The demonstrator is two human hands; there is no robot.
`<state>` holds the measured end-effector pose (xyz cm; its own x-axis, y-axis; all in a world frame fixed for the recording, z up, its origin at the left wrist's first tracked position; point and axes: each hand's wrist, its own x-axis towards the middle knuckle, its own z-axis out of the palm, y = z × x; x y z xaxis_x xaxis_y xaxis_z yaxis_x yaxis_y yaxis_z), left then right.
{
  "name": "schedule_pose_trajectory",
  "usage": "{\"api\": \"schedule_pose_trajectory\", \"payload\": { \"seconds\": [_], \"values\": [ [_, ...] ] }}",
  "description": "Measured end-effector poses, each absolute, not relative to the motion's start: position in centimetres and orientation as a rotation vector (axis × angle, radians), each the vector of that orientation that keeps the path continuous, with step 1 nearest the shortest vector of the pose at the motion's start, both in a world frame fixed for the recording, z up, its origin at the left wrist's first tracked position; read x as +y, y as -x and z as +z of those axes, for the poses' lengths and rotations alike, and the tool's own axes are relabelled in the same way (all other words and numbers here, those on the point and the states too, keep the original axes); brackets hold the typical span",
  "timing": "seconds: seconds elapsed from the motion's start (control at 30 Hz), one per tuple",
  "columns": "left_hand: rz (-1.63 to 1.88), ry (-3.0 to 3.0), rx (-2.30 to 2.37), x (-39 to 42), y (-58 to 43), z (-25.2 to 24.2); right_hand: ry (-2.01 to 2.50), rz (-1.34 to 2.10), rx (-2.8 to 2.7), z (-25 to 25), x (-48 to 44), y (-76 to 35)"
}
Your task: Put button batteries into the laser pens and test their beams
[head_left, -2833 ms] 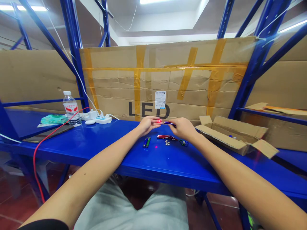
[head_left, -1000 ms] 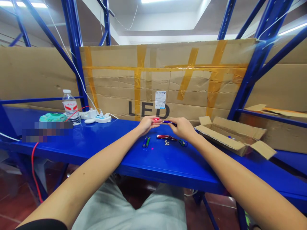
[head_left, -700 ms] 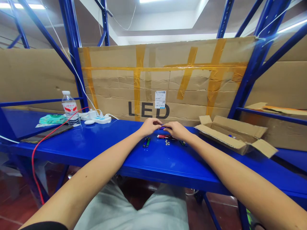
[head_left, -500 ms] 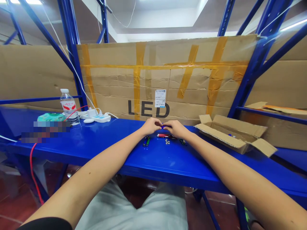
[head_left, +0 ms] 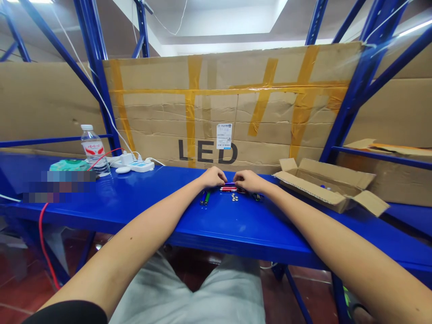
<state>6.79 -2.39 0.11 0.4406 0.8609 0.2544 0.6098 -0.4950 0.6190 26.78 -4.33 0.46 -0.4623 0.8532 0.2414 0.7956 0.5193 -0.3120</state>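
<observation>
My left hand pinches the left end of a slim purple-blue pen-shaped tube. At the tube's other end, the curled fingers of my right hand close on it. A red pen-shaped tube lies just in front, its right end by my right fingers. Below my left wrist are a dark blue tube and a green tube, side by side. Several small silver button cells rest near the red tube. Small dark pieces, too small to name, lie partly under my right wrist.
On the right of the blue table stands an open cardboard box with small items inside. A water bottle, a teal packet and a white power strip are at the left. A large cardboard panel stands behind.
Both hands have come down towards the table and moved slightly apart. The purple-blue tube between them is now lower, close behind the red tube, and more of it shows.
</observation>
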Motion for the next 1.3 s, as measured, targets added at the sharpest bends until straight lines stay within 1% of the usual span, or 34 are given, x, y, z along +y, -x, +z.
{"api": "schedule_pose_trajectory", "payload": {
  "seconds": [0.37, 0.63, 0.9, 1.13, 1.3],
  "values": [
    [0.714, -2.196, 1.261, -3.0, -6.9, 0.2, 1.396, 0.294, -2.435, 0.6, -4.7, -26.5],
    [0.661, -2.289, 1.121, -2.5, -6.1, 0.1, 1.358, 0.281, -2.455, 0.5, -4.1, -27.4],
    [0.654, -2.259, 1.172, -2.8, -6.0, 0.1, 1.304, 0.331, -2.44, 0.4, -3.8, -28.0],
    [0.664, -2.221, 1.166, -2.4, -6.0, -0.1, 1.306, 0.304, -2.434, 0.5, -4.2, -27.8],
    [0.707, -2.224, 1.201, -2.2, -4.8, 0.6, 1.332, 0.197, -2.383, 1.0, -4.4, -27.9]
  ]
}}
